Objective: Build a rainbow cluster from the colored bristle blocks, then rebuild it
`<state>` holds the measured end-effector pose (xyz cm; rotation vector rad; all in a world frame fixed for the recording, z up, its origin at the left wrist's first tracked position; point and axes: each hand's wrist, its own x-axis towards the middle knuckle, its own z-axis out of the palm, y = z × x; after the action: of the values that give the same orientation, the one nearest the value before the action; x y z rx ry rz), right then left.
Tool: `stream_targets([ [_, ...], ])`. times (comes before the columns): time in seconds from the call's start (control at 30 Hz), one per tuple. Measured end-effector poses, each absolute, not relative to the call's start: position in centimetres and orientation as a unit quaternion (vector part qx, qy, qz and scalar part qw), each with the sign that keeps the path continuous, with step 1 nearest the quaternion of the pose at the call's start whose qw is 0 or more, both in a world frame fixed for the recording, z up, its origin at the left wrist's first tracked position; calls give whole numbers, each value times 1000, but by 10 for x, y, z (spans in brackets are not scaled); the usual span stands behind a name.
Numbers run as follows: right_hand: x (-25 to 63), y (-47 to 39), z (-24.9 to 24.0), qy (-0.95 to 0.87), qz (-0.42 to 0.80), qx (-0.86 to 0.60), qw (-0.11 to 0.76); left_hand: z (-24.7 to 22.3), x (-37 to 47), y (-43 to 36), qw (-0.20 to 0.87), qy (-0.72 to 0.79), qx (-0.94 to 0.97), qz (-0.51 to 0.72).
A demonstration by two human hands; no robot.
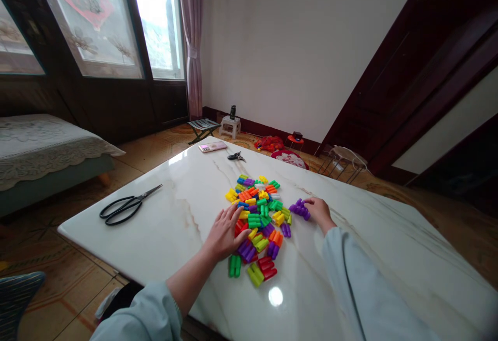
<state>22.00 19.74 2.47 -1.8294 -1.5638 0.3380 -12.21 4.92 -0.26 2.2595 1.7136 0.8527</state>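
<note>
Table [175, 258], white, marble-veined; window, curtain [192, 45] beyond. Blocks [264, 210], multicoloured, ribbed, heaped against spread left hand [225, 232]; purple cluster [300, 209] pinched in right hand [316, 210], hands apart.

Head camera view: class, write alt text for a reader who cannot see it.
A left hand rests on a pile of colourful plastic pieces on a marble-patterned table; the right hand touches purple pieces. Scissors lie left.
</note>
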Motion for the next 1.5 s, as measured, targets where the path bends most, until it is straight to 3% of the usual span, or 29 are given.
stream_targets([
  [0.4, 209, 185, 27, -642, 111, -703, 287, -5, -122, 50, 89, 578, 758, 289],
  [0.77, 177, 140, 55, -679, 52, -644, 349, -5, -121, 50, 84, 584, 755, 285],
  [1.0, 143, 62, 41, -832, 187, -442, 278, -5, -121, 50, 80, 583, 755, 288],
  [1.2, 135, 30, 41, -907, 79, -374, 177, -6, -122, 50, 67, 581, 758, 290],
  [1.37, 132, 25, 33, -901, 37, -382, 201, -8, -121, 51, 72, 579, 758, 292],
  [1.5, 132, 17, 28, -889, 36, -365, 275, -9, -122, 52, 74, 578, 756, 298],
])
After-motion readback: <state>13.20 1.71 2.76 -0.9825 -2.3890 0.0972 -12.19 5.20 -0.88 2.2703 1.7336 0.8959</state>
